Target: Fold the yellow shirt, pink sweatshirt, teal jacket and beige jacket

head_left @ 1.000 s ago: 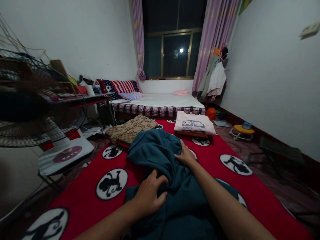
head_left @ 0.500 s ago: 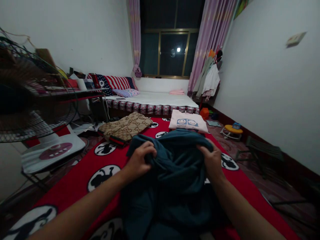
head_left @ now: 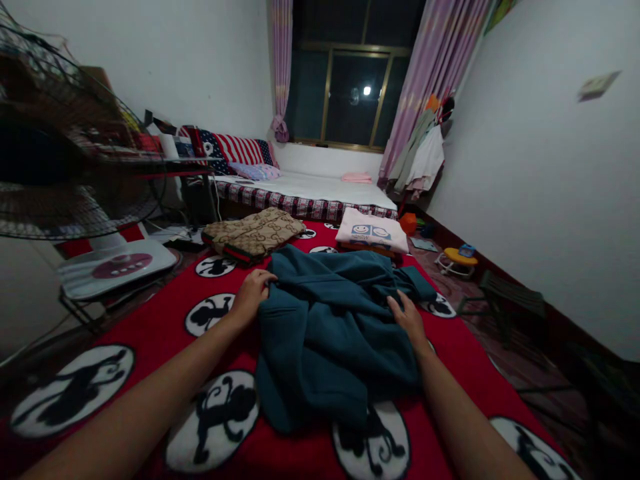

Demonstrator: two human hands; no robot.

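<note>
A teal jacket (head_left: 320,320) lies crumpled on the red blanket (head_left: 150,353) in front of me, a pocket slit showing on its left part and a sleeve (head_left: 417,283) sticking out to the right. At its left edge, my left hand (head_left: 251,293) has its fingers curled round a bit of the cloth. My right hand (head_left: 409,319) rests on the jacket's right side, fingers apart and lying on the fabric. Beyond it are a folded brown patterned garment (head_left: 257,233) and a folded pale pink shirt (head_left: 373,230) with smiling faces.
A fan (head_left: 60,173) stands close on the left, by a cluttered table (head_left: 185,167). Behind is a bed (head_left: 310,190) below the window. On the right floor are a yellow stool (head_left: 457,259) and a dark folding stool (head_left: 515,297). Clothes (head_left: 425,157) hang by the curtain.
The jacket, bunched up and raised between both hands before, now lies spread lower on the blanket. My right hand has loosened its grip, and my left hand has shifted left.
</note>
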